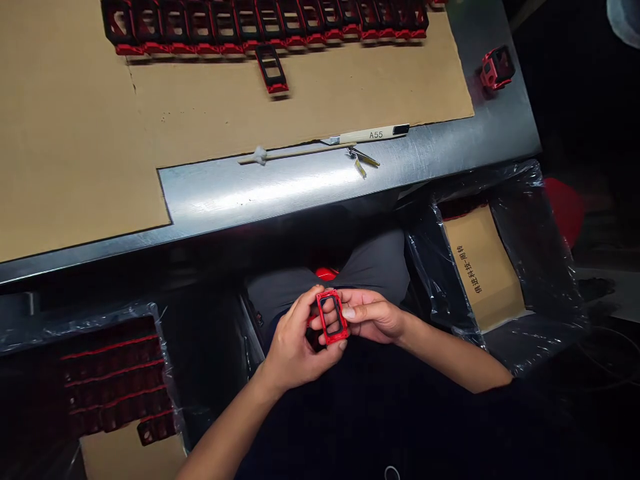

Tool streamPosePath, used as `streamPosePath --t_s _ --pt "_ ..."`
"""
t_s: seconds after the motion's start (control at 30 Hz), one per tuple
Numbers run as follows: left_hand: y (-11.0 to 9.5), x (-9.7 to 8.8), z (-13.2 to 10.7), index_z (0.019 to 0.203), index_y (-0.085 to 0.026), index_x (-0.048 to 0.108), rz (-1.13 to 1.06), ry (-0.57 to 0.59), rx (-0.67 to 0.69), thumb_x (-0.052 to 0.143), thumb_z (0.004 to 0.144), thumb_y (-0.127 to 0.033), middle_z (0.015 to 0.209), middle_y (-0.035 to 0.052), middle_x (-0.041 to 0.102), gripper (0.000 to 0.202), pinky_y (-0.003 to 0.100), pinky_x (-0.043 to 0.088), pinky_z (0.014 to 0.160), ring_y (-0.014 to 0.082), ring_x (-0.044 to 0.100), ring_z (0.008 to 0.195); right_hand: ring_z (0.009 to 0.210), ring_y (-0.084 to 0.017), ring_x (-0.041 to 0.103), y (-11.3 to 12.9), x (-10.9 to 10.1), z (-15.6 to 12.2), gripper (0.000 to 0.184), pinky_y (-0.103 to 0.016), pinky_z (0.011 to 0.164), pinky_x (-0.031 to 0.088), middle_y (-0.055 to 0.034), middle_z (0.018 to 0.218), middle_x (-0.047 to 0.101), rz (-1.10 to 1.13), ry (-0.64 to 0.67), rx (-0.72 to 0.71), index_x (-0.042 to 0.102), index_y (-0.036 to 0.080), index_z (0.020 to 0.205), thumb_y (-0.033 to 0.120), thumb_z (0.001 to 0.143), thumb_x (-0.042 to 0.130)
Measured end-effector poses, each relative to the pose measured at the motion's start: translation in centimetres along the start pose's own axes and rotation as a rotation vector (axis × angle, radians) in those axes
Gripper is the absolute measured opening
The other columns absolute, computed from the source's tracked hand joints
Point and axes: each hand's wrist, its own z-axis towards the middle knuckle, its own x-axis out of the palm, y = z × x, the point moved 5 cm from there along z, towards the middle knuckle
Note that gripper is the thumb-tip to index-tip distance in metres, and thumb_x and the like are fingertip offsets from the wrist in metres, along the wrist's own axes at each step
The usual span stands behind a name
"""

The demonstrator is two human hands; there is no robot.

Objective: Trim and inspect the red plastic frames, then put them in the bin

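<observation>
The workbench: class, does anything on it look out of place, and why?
One frame lies nearer than the long row, outside its line. A red part sits alone on the metal top, off the cardboard.

The frame (336, 335) is red and black; the cardboard (75, 133) tan.

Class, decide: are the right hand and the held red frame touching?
Touching: in the head view, the right hand lays its thumb on the side of the red frame.

Metal workbench (295, 183) bright with reflected light, deep shadow beneath it, darkness beyond its right end
</observation>
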Motion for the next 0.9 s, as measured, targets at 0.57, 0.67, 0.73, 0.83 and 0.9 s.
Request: streamPosePath --t_s 0.57,0.67,0.73,0.83,0.9 --pt "0.18 -0.01 -0.38 0.148 -0.016 0.037 -0.059 -0.020 0.022 0.075 0.075 -0.025 0.131 0.0196 0.067 0.083 0.042 0.059 0.098 0.0291 0.069 0.116 0.088 -0.024 0.076 -0.21 -0.04 -0.01 0.044 -0.033 0.082 0.055 -0.0141 0.103 0.077 -0.003 0.051 0.038 0.061 0.013 0.115 0.035 0.081 0.077" --pt "0.21 -0.06 -0.41 0.149 -0.016 0.037 -0.064 -0.023 0.025 0.075 0.077 -0.028 0.129 0.0200 0.068 0.082 0.042 0.060 0.096 0.0294 0.070 0.115 0.086 -0.023 0.076 -0.21 -0.05 -0.03 0.043 -0.030 0.079 0.056 -0.0141 0.102 0.077 -0.014 0.048 0.027 0.061 0.012 0.114 0.036 0.081 0.077" --pt "0.20 -0.09 -0.41 0.149 -0.016 0.037 -0.061 -0.024 0.028 0.075 0.077 -0.029 0.129 0.0204 0.067 0.082 0.042 0.060 0.095 0.0297 0.070 0.114 0.086 -0.023 0.076 -0.21 -0.07 -0.04 0.044 -0.030 0.077 0.056 -0.0144 0.102 0.077 -0.018 0.043 0.023 0.061 0.012 0.114 0.037 0.081 0.077" --pt "0.12 -0.13 -0.40 0.149 -0.017 0.036 -0.057 -0.019 0.033 0.077 0.077 -0.029 0.129 0.0197 0.067 0.084 0.044 0.061 0.094 0.0300 0.070 0.115 0.087 -0.023 0.076 -0.30 -0.13 -0.04 0.046 -0.030 0.076 0.056 -0.0152 0.102 0.076 -0.031 0.040 0.033 0.060 0.012 0.115 0.037 0.081 0.076" --pt "0.04 -0.20 -0.37 0.149 -0.019 0.036 -0.052 -0.022 0.035 0.078 0.076 -0.029 0.129 0.0187 0.067 0.084 0.045 0.061 0.093 0.0303 0.070 0.115 0.088 -0.024 0.076 -0.36 -0.14 -0.01 0.047 -0.029 0.073 0.056 -0.0157 0.103 0.076 -0.040 0.047 0.040 0.060 0.012 0.117 0.038 0.081 0.076"
